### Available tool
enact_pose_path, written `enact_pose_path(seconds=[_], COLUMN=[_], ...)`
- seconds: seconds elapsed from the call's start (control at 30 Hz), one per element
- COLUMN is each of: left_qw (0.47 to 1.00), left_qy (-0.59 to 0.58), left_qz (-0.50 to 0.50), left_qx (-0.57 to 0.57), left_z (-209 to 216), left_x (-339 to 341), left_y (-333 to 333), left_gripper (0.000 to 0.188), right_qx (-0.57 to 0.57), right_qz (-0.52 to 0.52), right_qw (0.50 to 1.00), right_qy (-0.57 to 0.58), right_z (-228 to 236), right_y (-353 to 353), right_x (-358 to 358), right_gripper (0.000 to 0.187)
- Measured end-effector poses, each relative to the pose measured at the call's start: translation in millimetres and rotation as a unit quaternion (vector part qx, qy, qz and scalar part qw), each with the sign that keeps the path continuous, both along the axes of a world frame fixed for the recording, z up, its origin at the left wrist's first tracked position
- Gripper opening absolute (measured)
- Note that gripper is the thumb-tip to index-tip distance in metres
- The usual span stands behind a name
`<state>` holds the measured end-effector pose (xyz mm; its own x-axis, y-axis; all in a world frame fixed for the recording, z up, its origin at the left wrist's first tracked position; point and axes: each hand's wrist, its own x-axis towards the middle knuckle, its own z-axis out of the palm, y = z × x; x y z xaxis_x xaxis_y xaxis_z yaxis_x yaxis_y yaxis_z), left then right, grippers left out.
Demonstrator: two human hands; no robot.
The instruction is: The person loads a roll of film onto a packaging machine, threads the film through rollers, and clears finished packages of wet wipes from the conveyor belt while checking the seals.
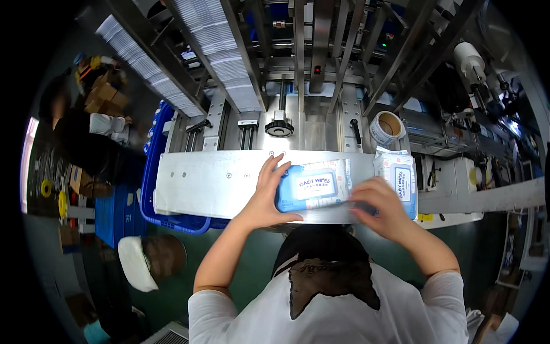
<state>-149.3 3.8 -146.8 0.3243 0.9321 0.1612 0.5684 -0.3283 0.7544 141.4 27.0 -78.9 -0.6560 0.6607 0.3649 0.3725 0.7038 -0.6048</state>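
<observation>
A blue and white soft pack of wipes (314, 184) with a flip lid lies on the metal work shelf (195, 186) in front of me. My left hand (268, 192) is closed round its left end, fingers along the far edge and thumb at the near edge. Beside the right end, my right hand (381, 207) has its fingers bent; motion smears them, and I cannot tell whether they touch the wrapper. A second pack of wipes (396, 178) rests on the shelf's right end, partly behind my right hand.
Metal uprights of a machine rise beyond the shelf, with stacks of white sheets (215, 46) at left. A label roll (387, 127) sits at the far right. Blue crates (150, 195) stand below left. Another person (86, 135) is at the far left, near cardboard boxes (105, 94).
</observation>
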Motion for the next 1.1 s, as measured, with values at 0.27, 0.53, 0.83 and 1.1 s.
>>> enact_pose_path(seconds=[0.27,0.53,0.83,1.1], left_qw=[0.995,0.991,0.969,0.975], left_qy=[-0.071,-0.128,-0.246,-0.217], left_qz=[-0.003,-0.017,0.027,0.004], left_qx=[0.063,0.046,-0.023,0.045], left_z=[-23,-23,-33,5], left_x=[1,-2,7,-2], left_y=[6,10,9,1], left_gripper=[0.096,0.086,0.068,0.053], right_qx=[0.071,0.153,-0.033,0.284], right_qz=[0.018,0.025,-0.205,-0.275], right_qw=[0.996,0.984,0.967,0.909], right_qy=[-0.045,-0.087,0.145,0.132], right_z=[-38,-40,-66,6], right_y=[11,12,10,26], right_x=[-86,-89,-76,-39], right_gripper=[0.032,0.022,0.007,0.004])
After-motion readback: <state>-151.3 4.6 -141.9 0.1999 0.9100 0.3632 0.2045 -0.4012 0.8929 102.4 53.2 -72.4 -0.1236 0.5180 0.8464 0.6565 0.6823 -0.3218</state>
